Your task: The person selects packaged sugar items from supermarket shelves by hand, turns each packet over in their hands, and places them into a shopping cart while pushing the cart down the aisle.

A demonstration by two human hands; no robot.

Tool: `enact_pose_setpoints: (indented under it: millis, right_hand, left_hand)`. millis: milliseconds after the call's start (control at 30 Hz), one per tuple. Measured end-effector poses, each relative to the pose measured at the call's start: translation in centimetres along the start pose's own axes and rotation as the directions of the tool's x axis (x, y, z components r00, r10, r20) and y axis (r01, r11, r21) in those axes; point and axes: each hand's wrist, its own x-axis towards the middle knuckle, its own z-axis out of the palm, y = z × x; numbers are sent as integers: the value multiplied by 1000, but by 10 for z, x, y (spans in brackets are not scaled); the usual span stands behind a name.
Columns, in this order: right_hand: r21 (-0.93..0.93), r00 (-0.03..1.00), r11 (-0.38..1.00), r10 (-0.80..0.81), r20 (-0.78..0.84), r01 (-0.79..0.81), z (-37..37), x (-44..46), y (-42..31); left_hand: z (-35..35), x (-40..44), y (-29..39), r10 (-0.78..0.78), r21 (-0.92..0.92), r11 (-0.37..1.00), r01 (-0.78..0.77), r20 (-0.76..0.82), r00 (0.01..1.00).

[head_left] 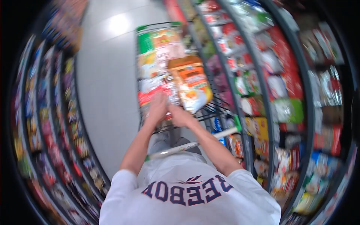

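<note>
Left hand (159, 106) — fingers extended, over red-white pack (145, 98) | right hand (180, 116) — blurred, grip untellable, near orange pouch (192, 80)

I've got pale tiled floor (103, 90) stretching ahead, a white glare (119, 24) blazing on it! Down the left, shelving (60, 97) crammed with blurred, colourful packets (47, 129); over right, dark-edged racks (265, 97) carry shiny bags (277, 87), a green-and-white pouch (288, 110), yellow packs (258, 126) just beside it.
</note>
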Motion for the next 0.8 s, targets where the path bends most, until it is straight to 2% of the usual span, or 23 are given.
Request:
enact_pose_setpoints:
  millis: [33, 67, 100, 167, 200, 233, 300, 400, 500, 533, 633, 667, 767, 800]
  right_hand:
    - [23, 992, 992, 123, 32, -124, -2, -2, -9]
    - [-58, 978, 981, 190, 87, -186, 5, 2, -5]
    - [-108, 989, 987, 131, 70, -123, -12, -11, -25]
    - [-125, 941, 970, 235, 245, -210, -15, -11, -30]
    - [-171, 985, 977, 144, 100, -126, 7, -13, -17]
    - [-209, 960, 954, 244, 135, -213, 12, -12, -17]
    - [-267, 964, 940, 245, 106, -210, 27, -13, -9]
    - [-91, 947, 972, 231, 224, -216, -20, -47, -42]
    - [-102, 974, 971, 223, 47, -218, -31, -72, -64]
    - [-16, 986, 989, 147, -79, -149, -26, -79, -64]
    - [130, 962, 987, 123, -244, -93, -22, -92, -64]
    - [222, 953, 970, 153, -261, -94, -22, -97, -63]
    - [169, 915, 976, 187, -357, -134, -18, -114, -54]
    - [172, 924, 969, 226, -310, -179, -17, -119, -49]
  left_hand:
    - [-6, 0, 2, -4, 17, 1000, 3, 43, 999]
    - [-14, 1, 4, -11, 41, 999, 8, 85, 996]
    - [-15, 2, 0, 24, 45, 999, -29, 110, 994]
    - [-18, 2, 2, 56, 51, 997, -64, 143, 988]
    - [-21, 3, 4, 60, 53, 996, -68, 149, 987]
    - [-24, 1, 5, 56, 58, 996, -66, 154, 986]
    - [-32, -2, 13, 49, 64, 996, -60, 171, 984]
    - [-37, -2, 22, 51, 61, 996, -63, 179, 982]
    - [-38, -3, 18, 62, 40, 997, -70, 166, 984]
    - [-41, -3, 18, 61, 39, 997, -69, 172, 983]
    - [-46, -3, 21, 54, 42, 997, -62, 178, 983]
    - [-47, -4, 22, 56, 46, 997, -65, 172, 984]
    - [-49, -4, 26, 55, 46, 997, -63, 157, 986]
    - [-48, -4, 25, 53, 54, 997, -62, 160, 986]
